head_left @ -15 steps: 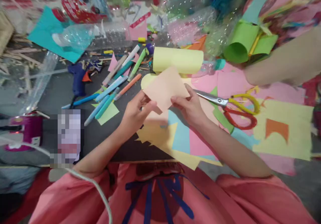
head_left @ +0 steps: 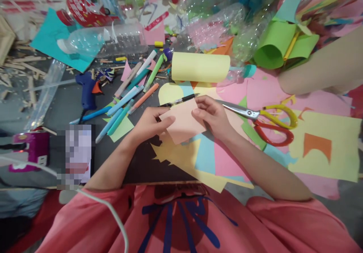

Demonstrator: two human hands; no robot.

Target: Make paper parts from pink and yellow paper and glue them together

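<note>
A small piece of pale pink paper [head_left: 184,122] is held between my two hands, its surface facing me. My left hand [head_left: 149,126] pinches its left side with the thumb on top. On its upper right corner, my right hand [head_left: 214,117] closes with thumb and fingers. Just behind the paper lies a black pen [head_left: 181,100], partly hidden by it. Scissors [head_left: 255,115] with one yellow and one red handle lie right of my right hand. Beyond the pen rests a rolled pale yellow paper tube [head_left: 201,67].
Markers [head_left: 127,98] and a blue glue gun [head_left: 87,90] lie to the left, near a phone [head_left: 79,151]. Plastic bottles [head_left: 113,37] line the back. Coloured paper scraps [head_left: 205,156] cover the right side, where another person's arm [head_left: 320,64] reaches in beside a green paper tube [head_left: 275,45].
The paper has tilted and come down toward me, turning from a diamond pose to a flatter one. The pen behind it now shows. My hands stay on the paper.
</note>
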